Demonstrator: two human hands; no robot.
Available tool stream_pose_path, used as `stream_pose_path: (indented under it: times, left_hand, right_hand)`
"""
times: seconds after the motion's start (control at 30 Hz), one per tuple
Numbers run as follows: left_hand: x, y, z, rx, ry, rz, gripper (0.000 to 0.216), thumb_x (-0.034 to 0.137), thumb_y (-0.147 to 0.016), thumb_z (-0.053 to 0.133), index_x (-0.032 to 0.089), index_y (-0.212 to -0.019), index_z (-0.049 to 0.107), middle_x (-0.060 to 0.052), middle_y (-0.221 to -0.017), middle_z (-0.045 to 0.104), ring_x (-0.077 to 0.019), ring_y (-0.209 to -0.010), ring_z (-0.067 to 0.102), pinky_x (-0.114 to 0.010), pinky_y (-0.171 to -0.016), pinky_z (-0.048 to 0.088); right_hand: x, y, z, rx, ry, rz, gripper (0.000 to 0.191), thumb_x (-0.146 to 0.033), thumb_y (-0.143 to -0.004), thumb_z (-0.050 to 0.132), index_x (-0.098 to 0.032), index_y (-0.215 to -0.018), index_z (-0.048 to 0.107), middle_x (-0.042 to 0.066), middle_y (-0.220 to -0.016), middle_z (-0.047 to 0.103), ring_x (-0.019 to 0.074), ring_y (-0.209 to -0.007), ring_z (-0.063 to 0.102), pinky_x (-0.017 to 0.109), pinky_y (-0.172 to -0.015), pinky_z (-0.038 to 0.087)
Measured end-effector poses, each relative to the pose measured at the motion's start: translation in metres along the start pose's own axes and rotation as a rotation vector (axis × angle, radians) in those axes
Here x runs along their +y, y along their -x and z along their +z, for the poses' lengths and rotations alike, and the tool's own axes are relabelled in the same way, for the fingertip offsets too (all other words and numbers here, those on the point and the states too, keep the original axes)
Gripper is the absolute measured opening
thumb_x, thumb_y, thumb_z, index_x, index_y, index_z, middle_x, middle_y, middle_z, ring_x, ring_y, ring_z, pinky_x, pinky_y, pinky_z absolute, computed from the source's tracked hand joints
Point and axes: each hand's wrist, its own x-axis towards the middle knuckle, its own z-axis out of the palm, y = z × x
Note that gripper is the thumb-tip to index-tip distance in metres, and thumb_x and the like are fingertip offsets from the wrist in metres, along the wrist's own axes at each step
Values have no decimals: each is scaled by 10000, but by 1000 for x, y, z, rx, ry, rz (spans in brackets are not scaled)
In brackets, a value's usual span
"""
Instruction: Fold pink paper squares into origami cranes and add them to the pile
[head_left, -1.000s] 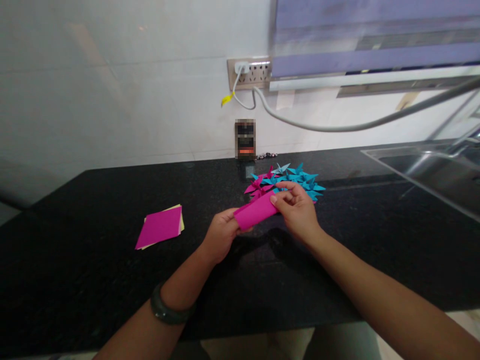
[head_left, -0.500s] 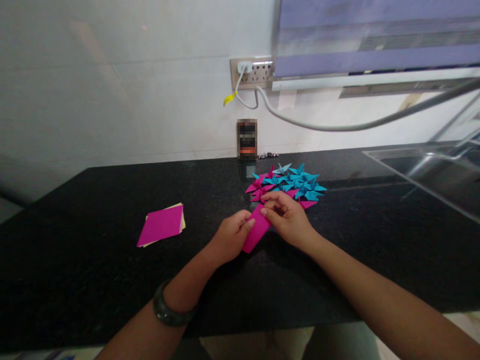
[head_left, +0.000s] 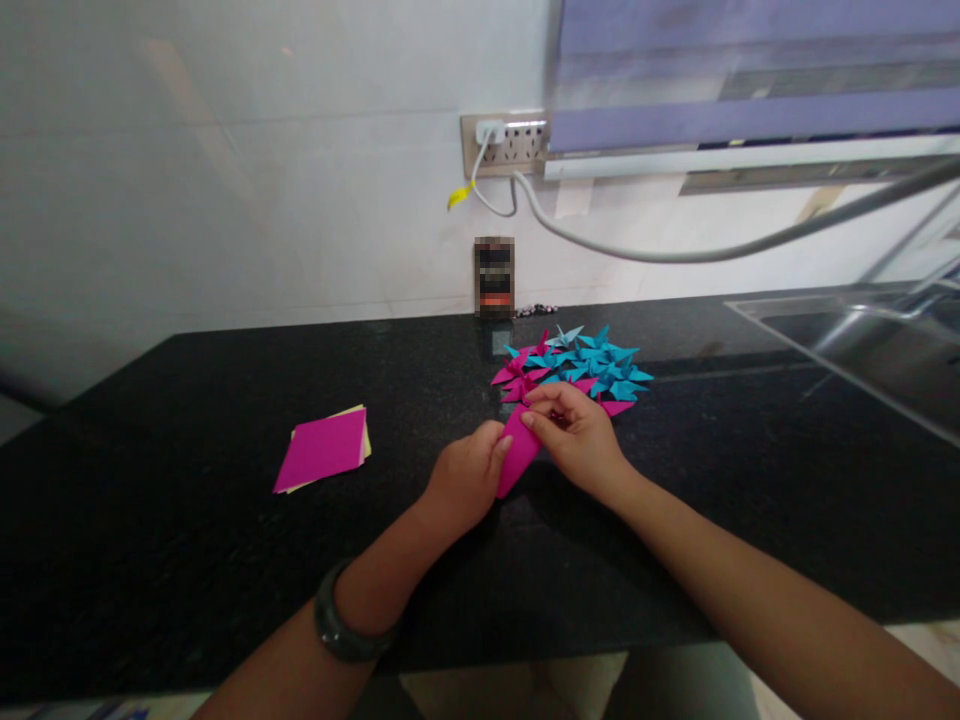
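Just above the middle of the frame, a dark upright object is blurred into blocks, so any writing on it cannot be read; a yellow tag on the cord above it is too small to read. The pink paper is just below and right of the frame's centre, slanting between the two hands. The left hand, on its left, is clamped on it, thumb on the near face, the other fingers mostly hidden. The right hand, on its right, pinches its upper end between thumb and fingers. Right of centre, just beyond the right hand, sit blue and pink cranes. Left of centre, well apart from both hands, a paper stack, pink on top with yellow edges, lies on the black counter.
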Motion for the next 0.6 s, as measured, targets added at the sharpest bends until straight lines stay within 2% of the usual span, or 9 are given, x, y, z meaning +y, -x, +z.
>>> stream_pose_path:
  times: [0.13, 0.27, 0.33, 0.43, 0.6]
  left_hand:
    - [2, -1, 0, 54, 56, -22, 250, 320, -867, 327, 186, -755, 506, 8, -630, 516, -148, -581, 507, -267, -557, 330]
    - [2, -2, 1, 147, 241, -92, 250, 334, -855, 352, 184, -727, 505, 19, -604, 518, -135, -559, 496, -249, -530, 336]
    - [1, -2, 1, 190, 306, -114, 252, 340, -855, 354, 179, -750, 517, 16, -617, 533, -134, -563, 501, -246, -526, 344]
    - [-1, -2, 3, 217, 352, -129, 250, 347, -852, 366, 176, -775, 531, 8, -642, 559, -138, -582, 518, -243, -525, 355]
    - [1, -2, 3, 224, 365, -148, 238, 343, -846, 384, 174, -763, 530, 4, -649, 569, -139, -585, 527, -245, -529, 364]
  right_hand:
    - [-3, 0, 3, 24, -72, 33, 166, -246, -707, 615, -181, -836, 533, -26, -622, 556, 99, -548, 505, 238, -538, 398]
    - [-6, 0, 6, 51, -236, 145, 355, -290, -614, 703, -185, -897, 517, -24, -674, 580, 103, -594, 541, 246, -583, 439]
    - [-6, 1, 7, -16, -246, 252, 387, -328, -565, 737, -173, -858, 536, -15, -684, 586, 104, -582, 542, 245, -560, 447]
    - [-7, 3, 9, -156, -179, 365, 343, -392, -572, 723, -148, -767, 580, -1, -671, 592, 95, -544, 522, 227, -503, 432]
    - [-9, 5, 10, -201, -123, 383, 325, -396, -611, 689, -130, -787, 628, 3, -651, 606, 84, -516, 508, 207, -472, 415]
